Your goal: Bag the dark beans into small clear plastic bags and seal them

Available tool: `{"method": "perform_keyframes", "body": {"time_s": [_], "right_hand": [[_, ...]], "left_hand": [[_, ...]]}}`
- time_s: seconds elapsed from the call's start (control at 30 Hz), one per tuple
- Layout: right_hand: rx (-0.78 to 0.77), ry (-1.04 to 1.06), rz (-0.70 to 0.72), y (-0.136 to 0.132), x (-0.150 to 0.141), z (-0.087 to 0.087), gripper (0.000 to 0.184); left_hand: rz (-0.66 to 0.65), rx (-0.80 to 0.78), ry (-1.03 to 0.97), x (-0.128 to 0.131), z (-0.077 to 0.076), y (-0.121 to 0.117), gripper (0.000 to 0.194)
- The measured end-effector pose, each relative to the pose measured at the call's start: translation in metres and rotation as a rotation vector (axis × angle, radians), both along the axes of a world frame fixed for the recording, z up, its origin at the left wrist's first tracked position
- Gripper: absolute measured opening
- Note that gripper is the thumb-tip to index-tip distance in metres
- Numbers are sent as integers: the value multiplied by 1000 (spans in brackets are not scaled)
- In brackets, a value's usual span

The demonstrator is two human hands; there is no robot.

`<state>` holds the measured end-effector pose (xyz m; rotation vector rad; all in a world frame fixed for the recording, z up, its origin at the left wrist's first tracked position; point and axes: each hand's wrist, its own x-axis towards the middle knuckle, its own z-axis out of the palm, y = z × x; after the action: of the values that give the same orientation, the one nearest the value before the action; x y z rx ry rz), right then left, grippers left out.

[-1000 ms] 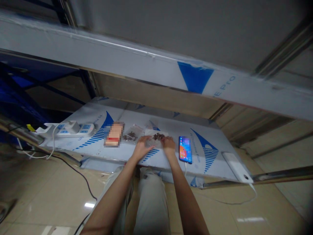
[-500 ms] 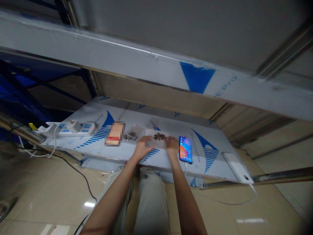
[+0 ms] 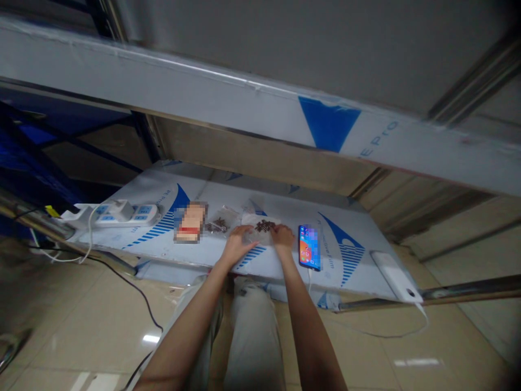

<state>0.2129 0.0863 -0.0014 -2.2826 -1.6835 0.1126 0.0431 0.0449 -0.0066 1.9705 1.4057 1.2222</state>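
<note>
On the low shelf board point(image 3: 350, 255) lies a clear plastic bag point(image 3: 260, 227) with several small dark brown pieces in it. My left hand point(image 3: 238, 244) rests on the bag's left side, its fingers bent and pinching the plastic. My right hand point(image 3: 282, 238) is closed on the bag's right edge. A second clear bag point(image 3: 220, 224) with a few dark pieces lies just to the left, untouched.
A lit phone point(image 3: 309, 247) lies right of my right hand, a cable hanging from it. A white power bank point(image 3: 394, 277) sits at the shelf's right corner. A blurred card point(image 3: 189, 222) and a white power strip point(image 3: 122, 214) lie to the left. A shelf beam point(image 3: 244, 108) runs overhead.
Both hands stay on the bag of dark pieces with only slight shifts. The view has tilted a little.
</note>
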Motion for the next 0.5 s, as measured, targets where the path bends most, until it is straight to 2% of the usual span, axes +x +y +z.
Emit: {"method": "perform_keyframes", "body": {"time_s": [0.17,0.3,0.4,0.5], "right_hand": [[-10,31,7,6,2,1,20],[81,148,32,-5,3,14,20],[134,303,228,-22,-8,26,22],[75,368,422,-33,-19,33,21]], "left_hand": [[1,14,14,0,0,0,44],[3,15,14,-1,-1,1,44],[-5,12,10,0,-2,2,45],[-20,25,7,1,-3,1,43]]}}
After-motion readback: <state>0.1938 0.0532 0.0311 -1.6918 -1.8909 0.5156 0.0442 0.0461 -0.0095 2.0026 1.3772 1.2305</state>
